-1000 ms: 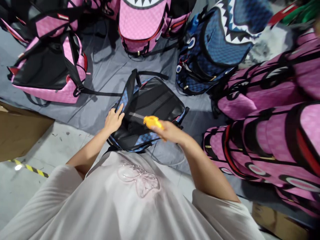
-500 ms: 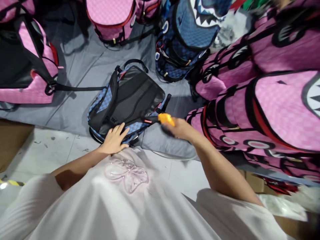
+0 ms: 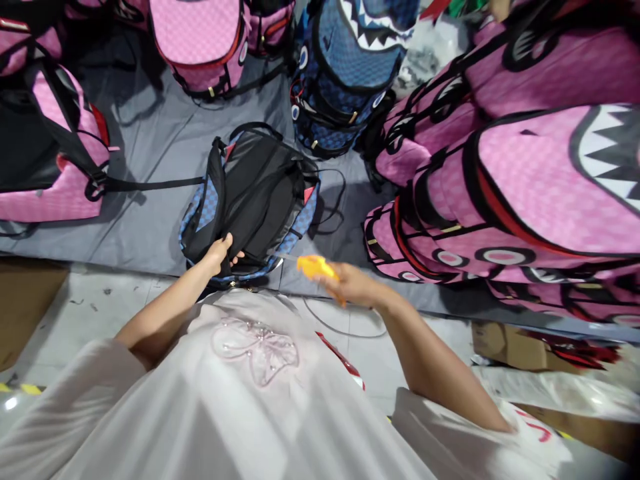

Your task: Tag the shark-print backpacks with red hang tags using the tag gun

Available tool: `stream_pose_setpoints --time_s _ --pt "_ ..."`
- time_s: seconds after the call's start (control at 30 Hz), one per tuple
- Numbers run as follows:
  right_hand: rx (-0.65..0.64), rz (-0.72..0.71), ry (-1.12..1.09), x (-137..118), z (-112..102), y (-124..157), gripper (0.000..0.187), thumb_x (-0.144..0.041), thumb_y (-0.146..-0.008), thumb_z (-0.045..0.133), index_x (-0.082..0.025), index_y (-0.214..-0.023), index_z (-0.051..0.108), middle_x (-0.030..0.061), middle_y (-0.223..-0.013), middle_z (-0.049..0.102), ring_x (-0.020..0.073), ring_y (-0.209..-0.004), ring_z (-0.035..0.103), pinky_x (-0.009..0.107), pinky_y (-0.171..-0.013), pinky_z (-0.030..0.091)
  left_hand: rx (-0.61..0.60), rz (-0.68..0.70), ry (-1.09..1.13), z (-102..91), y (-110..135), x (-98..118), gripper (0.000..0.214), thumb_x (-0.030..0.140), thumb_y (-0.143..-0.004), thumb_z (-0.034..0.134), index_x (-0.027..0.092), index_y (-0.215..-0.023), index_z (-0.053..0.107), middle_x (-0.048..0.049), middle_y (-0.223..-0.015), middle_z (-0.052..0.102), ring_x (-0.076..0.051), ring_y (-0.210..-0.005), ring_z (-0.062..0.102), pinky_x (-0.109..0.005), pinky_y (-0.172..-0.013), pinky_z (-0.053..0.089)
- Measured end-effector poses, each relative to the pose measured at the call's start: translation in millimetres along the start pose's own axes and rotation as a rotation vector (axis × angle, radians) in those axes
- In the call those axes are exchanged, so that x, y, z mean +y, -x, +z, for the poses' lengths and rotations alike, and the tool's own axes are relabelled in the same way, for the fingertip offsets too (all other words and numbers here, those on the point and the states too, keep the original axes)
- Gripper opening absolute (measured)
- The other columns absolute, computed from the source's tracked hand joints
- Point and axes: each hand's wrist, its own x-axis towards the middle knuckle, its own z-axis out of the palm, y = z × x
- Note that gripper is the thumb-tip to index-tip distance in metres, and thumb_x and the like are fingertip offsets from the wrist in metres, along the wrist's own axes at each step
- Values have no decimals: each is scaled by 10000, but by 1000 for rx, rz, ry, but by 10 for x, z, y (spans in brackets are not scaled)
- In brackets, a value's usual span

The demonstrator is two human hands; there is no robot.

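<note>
A blue checkered backpack [image 3: 295, 230] lies with its black padded back and straps facing up. My left hand [image 3: 220, 255] is closed at its lower left, thumb on top of a black shoulder strap [image 3: 245, 230] and fingertips curled beneath. My right hand [image 3: 357, 285] is closed round an orange tool [image 3: 315, 267] with a thin pale tip; its exact kind is unclear. The tip points left, over or against the bag's lower edge; I cannot tell whether it touches.
Pink shark-face backpacks [image 3: 545, 173] crowd the right side. A blue shark-face backpack [image 3: 350, 67] stands behind, and a pink one [image 3: 75, 180] lies at left. All rest on a grey cloth-covered surface [image 3: 150, 233]. Below its front edge are cardboard boxes [image 3: 515, 347].
My left hand has gone from lying spread on the bag to gripping its strap. The straps now lie across the back panel. My right hand has moved down and slightly left with the orange tool.
</note>
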Motion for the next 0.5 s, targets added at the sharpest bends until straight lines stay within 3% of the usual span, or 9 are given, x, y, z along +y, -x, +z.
stream_pose_setpoints --time_s 0.03,0.1,0.13,0.2,0.27,0.33,0.4,0.43,0.5 --pt "160 15 26 -8 -22 -22 393 -510 -927 529 -138 -1029 601 -33 -559 547 123 -461 511 215 -483 400 27 57 -133 56 43 -36 425 472 -1016 387 137 -1160 606 -84 -773 688 -133 -530 536 -244 -550 449" --pt "473 27 107 -25 -103 -50 420 -472 -959 491 -114 -1145 607 -2 -632 602 135 -517 557 225 -535 427 113 309 -508 186 159 -119 436 448 -1001 425 199 -1326 576 -111 -976 678 -186 -757 619 -297 -706 509" --pt "529 14 154 -38 -139 -53 429 -462 -966 489 -111 -1179 611 15 -677 631 141 -557 584 231 -574 443 149 455 -709 255 221 -161 464 436 -980 478 244 -1396 549 -130 -1103 647 -230 -915 627 -344 -807 514" --pt "434 -32 245 -71 -171 -44 423 -460 -958 519 -124 -1186 638 37 -760 678 155 -643 630 237 -640 461 168 649 -1090 387 323 -231 562 410 -928 579 333 -1478 488 -153 -1307 540 -323 -1169 542 -444 -949 472" --pt "335 -25 334 -98 -152 -34 395 -451 -953 544 -138 -1163 664 59 -839 712 176 -721 662 239 -671 462 125 679 -1317 471 374 -255 636 409 -901 619 359 -1511 445 -169 -1378 470 -373 -1249 474 -508 -986 442" --pt "442 94 437 -102 -88 -31 395 -433 -972 521 -126 -1178 661 99 -906 732 209 -789 683 252 -684 459 31 642 -1356 454 376 -205 656 459 -888 633 338 -1508 458 -169 -1394 461 -377 -1269 459 -531 -1013 428" --pt "539 210 503 -89 43 -17 413 -423 -993 491 -121 -1236 634 130 -964 740 240 -857 697 265 -699 456 -31 661 -1241 307 346 -74 632 518 -874 637 299 -1457 533 -153 -1442 450 -365 -1322 431 -533 -1085 383" --pt "522 245 520 -84 145 1 419 -427 -999 485 -128 -1258 623 135 -984 742 251 -881 702 269 -702 453 -20 697 -1135 187 323 16 607 528 -871 635 275 -1419 573 -142 -1465 448 -353 -1356 409 -521 -1125 352" --pt "410 270 535 -95 430 61 414 -437 -1010 470 -155 -1279 609 125 -987 748 261 -889 711 272 -688 444 113 729 -840 -115 262 215 522 496 -904 593 214 -1343 624 -134 -1449 490 -315 -1380 410 -483 -1170 321"
